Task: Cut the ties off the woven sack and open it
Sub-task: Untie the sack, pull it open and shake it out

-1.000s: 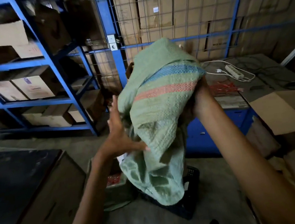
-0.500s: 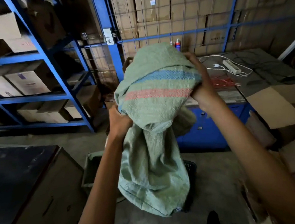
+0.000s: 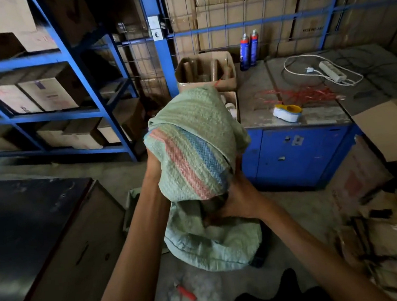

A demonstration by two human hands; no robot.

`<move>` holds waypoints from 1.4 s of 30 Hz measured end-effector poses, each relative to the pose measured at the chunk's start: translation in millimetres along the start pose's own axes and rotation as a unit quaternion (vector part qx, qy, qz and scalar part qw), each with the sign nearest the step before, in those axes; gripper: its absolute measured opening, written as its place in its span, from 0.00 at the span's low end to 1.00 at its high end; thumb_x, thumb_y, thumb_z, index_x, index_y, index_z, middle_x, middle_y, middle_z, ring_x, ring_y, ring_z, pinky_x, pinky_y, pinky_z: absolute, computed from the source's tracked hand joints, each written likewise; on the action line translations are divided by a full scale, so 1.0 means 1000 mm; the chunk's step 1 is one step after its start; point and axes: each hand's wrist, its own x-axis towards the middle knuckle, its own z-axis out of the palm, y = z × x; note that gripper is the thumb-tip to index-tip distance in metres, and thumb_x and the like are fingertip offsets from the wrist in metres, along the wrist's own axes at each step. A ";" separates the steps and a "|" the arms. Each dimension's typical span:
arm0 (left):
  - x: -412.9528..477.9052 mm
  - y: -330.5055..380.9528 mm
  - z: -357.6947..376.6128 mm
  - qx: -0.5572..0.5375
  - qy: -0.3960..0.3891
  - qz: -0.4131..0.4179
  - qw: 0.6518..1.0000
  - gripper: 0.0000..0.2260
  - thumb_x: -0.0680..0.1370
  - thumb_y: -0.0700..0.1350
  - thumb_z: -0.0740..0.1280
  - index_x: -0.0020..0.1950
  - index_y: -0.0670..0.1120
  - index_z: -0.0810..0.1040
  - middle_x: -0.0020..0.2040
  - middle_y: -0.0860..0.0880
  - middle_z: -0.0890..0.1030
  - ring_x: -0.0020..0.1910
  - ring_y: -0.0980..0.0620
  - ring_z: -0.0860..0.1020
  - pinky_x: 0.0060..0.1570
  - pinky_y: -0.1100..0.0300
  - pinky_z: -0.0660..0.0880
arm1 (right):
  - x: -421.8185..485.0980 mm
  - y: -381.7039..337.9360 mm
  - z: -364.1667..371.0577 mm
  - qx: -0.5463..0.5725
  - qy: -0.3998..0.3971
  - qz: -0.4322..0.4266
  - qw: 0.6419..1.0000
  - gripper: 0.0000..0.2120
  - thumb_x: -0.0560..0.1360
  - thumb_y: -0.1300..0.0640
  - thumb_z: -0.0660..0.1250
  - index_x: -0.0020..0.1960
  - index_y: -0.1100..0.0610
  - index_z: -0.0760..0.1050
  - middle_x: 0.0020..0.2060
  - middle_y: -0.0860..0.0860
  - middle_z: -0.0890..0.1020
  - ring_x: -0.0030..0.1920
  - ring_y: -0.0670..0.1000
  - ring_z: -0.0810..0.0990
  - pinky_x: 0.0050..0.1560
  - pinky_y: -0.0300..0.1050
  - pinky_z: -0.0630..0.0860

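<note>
Nothing legible on my feed. The cardboard box (image 3: 311,28) behind the mesh carries one dark printed line, too faint to read. The shelf boxes (image 3: 48,96) have small printed marks and a purple patch, all blurred. The two spray cans (image 3: 249,50) show blue-and-red labels, lettering unresolved. The blue cabinet (image 3: 290,166) door has a pale sticker, but I can't make out any characters.

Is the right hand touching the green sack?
Touching. The head view shows the right hand gripping the green woven sack, fingers curled into the cloth just under its striped fold.
</note>
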 end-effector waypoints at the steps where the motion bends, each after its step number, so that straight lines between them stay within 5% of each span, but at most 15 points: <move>1: 0.004 -0.003 -0.001 0.018 0.007 -0.003 1.000 0.19 0.87 0.51 0.51 0.73 0.43 0.68 0.60 0.43 0.78 0.62 0.45 0.76 0.70 0.52 0.66 | 0.001 -0.004 0.004 0.003 -0.001 -0.007 1.000 0.61 0.58 0.29 0.71 0.79 0.58 0.51 0.76 0.56 0.60 0.74 0.46 0.56 0.67 0.19 0.39; 4: -0.002 0.004 -0.025 0.077 -0.060 0.094 0.991 0.21 0.88 0.45 0.49 0.79 0.38 0.60 0.78 0.41 0.66 0.77 0.44 0.67 0.76 0.53 0.60 | 0.011 -0.025 0.011 0.024 0.090 -0.025 0.995 0.47 0.64 0.50 0.81 0.73 0.70 0.63 0.68 0.61 0.71 0.69 0.46 0.64 0.69 0.19 0.51; 7: 0.009 0.009 -0.045 0.116 -0.016 0.123 0.985 0.20 0.88 0.41 0.45 0.79 0.38 0.59 0.79 0.38 0.65 0.78 0.40 0.64 0.75 0.50 0.62 | 0.017 -0.035 0.020 0.060 0.174 0.017 0.983 0.45 0.65 0.64 0.80 0.70 0.79 0.57 0.53 0.58 0.81 0.59 0.51 0.76 0.61 0.42 0.78; 10: 0.034 0.017 -0.062 0.075 -0.032 0.073 0.994 0.19 0.87 0.40 0.51 0.78 0.37 0.64 0.76 0.36 0.70 0.72 0.38 0.73 0.51 0.56 0.75 | 0.025 -0.042 0.026 0.064 0.179 0.022 0.982 0.46 0.69 0.64 0.76 0.76 0.68 0.51 0.60 0.58 0.78 0.62 0.53 0.79 0.59 0.54 0.78; 12: 0.052 0.017 -0.107 0.073 -0.136 0.140 0.978 0.26 0.80 0.41 0.66 0.77 0.36 0.65 0.65 0.34 0.78 0.54 0.46 0.84 0.42 0.60 0.79 | 0.030 -0.043 0.035 0.069 0.157 0.050 0.984 0.39 0.70 0.65 0.73 0.75 0.65 0.56 0.63 0.55 0.75 0.65 0.49 0.74 0.67 0.48 0.74; 15: 0.058 0.013 -0.179 0.090 -0.312 0.124 0.938 0.44 0.65 0.49 0.82 0.76 0.43 0.66 0.58 0.43 0.83 0.53 0.50 0.85 0.48 0.58 0.82 | 0.032 -0.048 0.051 0.111 0.136 0.102 0.979 0.32 0.72 0.65 0.68 0.74 0.67 0.61 0.64 0.54 0.71 0.68 0.49 0.69 0.69 0.42 0.67; 19: 0.065 0.011 -0.250 0.092 -0.161 0.159 0.970 0.40 0.73 0.60 0.73 0.79 0.49 0.61 0.58 0.50 0.84 0.57 0.54 0.84 0.53 0.62 0.81 | 0.031 -0.078 0.073 0.220 0.148 0.177 0.948 0.26 0.78 0.67 0.65 0.74 0.63 0.64 0.64 0.54 0.74 0.64 0.49 0.74 0.59 0.37 0.71; 22: 0.043 -0.006 -0.268 0.072 -0.140 0.134 0.978 0.23 0.87 0.49 0.52 0.80 0.40 0.60 0.38 0.56 0.86 0.38 0.58 0.85 0.46 0.62 0.82 | 0.020 -0.103 0.105 0.280 0.123 0.199 0.931 0.24 0.79 0.53 0.66 0.73 0.56 0.66 0.56 0.50 0.79 0.48 0.44 0.82 0.44 0.36 0.78; 24: 0.031 -0.027 -0.280 0.039 -0.118 0.058 0.991 0.24 0.87 0.50 0.49 0.80 0.38 0.61 0.27 0.58 0.84 0.26 0.61 0.83 0.32 0.66 0.81 | 0.022 -0.119 0.133 0.273 0.128 0.226 0.926 0.20 0.81 0.47 0.61 0.68 0.56 0.70 0.51 0.51 0.80 0.48 0.49 0.80 0.43 0.37 0.78; 25: 0.026 -0.032 -0.284 0.010 -0.113 0.021 0.993 0.26 0.87 0.54 0.49 0.80 0.40 0.61 0.25 0.58 0.83 0.24 0.62 0.82 0.29 0.65 0.81 | 0.028 -0.126 0.147 0.306 0.135 0.234 0.913 0.16 0.83 0.52 0.58 0.67 0.57 0.69 0.51 0.50 0.78 0.47 0.49 0.78 0.41 0.34 0.77; 26: 0.022 -0.037 -0.287 -0.023 -0.116 -0.010 0.993 0.30 0.85 0.60 0.49 0.81 0.42 0.61 0.28 0.57 0.85 0.27 0.60 0.84 0.35 0.62 0.82 | 0.032 -0.136 0.159 0.320 0.145 0.227 0.908 0.14 0.83 0.59 0.58 0.68 0.58 0.67 0.53 0.50 0.76 0.49 0.48 0.76 0.42 0.30 0.75; 29: 0.022 -0.048 -0.302 -0.066 -0.114 -0.054 0.990 0.32 0.81 0.66 0.54 0.77 0.46 0.70 0.56 0.50 0.84 0.61 0.46 0.82 0.60 0.50 0.75 | 0.036 -0.150 0.195 0.237 0.149 0.195 0.940 0.29 0.78 0.65 0.67 0.75 0.62 0.60 0.69 0.54 0.71 0.65 0.47 0.71 0.59 0.29 0.67; 32: 0.023 -0.063 -0.316 -0.065 -0.170 -0.054 0.982 0.18 0.81 0.57 0.63 0.56 0.47 0.86 0.46 0.49 0.89 0.49 0.49 0.87 0.49 0.53 0.80 | 0.027 -0.159 0.228 0.190 0.138 0.178 0.956 0.31 0.75 0.59 0.71 0.73 0.66 0.62 0.70 0.63 0.71 0.69 0.55 0.71 0.63 0.41 0.66; 36: 0.049 -0.088 -0.329 -0.075 -0.091 -0.029 0.993 0.35 0.62 0.56 0.77 0.66 0.41 0.80 0.54 0.41 0.87 0.51 0.44 0.87 0.47 0.49 0.84 | 0.030 -0.170 0.255 0.079 0.063 0.131 0.986 0.28 0.72 0.44 0.64 0.58 0.67 0.79 0.56 0.66 0.82 0.57 0.61 0.81 0.54 0.47 0.74; 42: 0.120 -0.101 -0.324 -0.169 -0.019 -0.060 0.984 0.32 0.65 0.51 0.79 0.67 0.43 0.79 0.60 0.39 0.85 0.59 0.39 0.84 0.60 0.37 0.79 | 0.081 -0.134 0.267 0.138 -0.044 0.100 0.984 0.32 0.71 0.52 0.75 0.72 0.58 0.68 0.66 0.54 0.78 0.67 0.51 0.76 0.66 0.46 0.74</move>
